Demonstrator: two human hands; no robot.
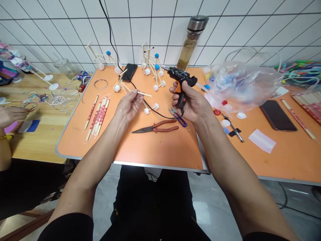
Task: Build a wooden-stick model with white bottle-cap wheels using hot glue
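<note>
My left hand pinches a short wooden stick above the orange table. My right hand is wrapped round a black glue gun with an orange trigger, its nozzle pointing left. Just past my left hand is a stick frame with a white wheel. Two white wheels joined by a stick lie between my hands. Long-nose pliers and purple-handled snips lie nearer to me. Behind stand stick models with blue balls.
Wrapped chopsticks lie at left, a black phone behind them. A tea bottle stands at the wall. To the right are a plastic bag, another phone and a pen. Another person's hand rests far left.
</note>
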